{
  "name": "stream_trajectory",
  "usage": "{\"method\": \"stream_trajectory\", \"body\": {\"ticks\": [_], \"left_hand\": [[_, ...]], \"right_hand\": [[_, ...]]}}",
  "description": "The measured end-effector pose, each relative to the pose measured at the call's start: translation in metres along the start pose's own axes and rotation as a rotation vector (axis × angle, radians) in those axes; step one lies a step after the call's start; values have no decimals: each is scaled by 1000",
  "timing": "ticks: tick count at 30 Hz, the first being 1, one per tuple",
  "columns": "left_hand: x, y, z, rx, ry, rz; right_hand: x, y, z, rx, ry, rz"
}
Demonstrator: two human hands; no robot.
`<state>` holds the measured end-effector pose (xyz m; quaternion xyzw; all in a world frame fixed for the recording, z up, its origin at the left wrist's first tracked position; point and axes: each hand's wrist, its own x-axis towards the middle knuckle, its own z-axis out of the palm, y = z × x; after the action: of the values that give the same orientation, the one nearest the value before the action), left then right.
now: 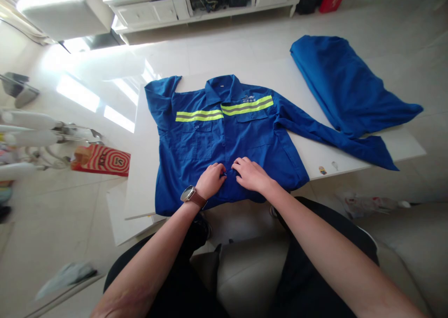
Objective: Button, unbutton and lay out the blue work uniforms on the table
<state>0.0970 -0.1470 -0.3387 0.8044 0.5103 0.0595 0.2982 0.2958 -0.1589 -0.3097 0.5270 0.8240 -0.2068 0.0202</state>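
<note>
Shirt (224, 131) flat on table (140, 178); L hand (211, 180) & R hand (250, 174) pinch its front edges at 6 o'clock, prob. buttoning; edges need aligning.

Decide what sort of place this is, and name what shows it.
Probably a home living room: white drawer cabinet, glossy tiled floor, and a low white table bearing the blue work shirt.

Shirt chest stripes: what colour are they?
Bright yellow-green stripes, in paired lines, on the blue shirt. The head view shows them best.
</note>
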Motion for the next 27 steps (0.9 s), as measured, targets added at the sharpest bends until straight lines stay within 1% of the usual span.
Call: {"method": "stream_trajectory", "body": {"ticks": [7, 12, 17, 21, 27], "left_hand": [[6, 2, 3, 30, -9, -20], [5, 2, 2, 41, -29, -17], [4, 5, -2, 50, -36, -73], [6, 7, -2, 53, -22, -88], [9, 5, -3, -4, -37, -135]], "right_hand": [[9, -2, -5, 15, -10, 18], [6, -7, -4, 17, -47, -31], [4, -10, -2, -9, -64, -16], [5, -13, -3, 3, -67, -23], [7, -13, -2, 10, -43, -12]]}}
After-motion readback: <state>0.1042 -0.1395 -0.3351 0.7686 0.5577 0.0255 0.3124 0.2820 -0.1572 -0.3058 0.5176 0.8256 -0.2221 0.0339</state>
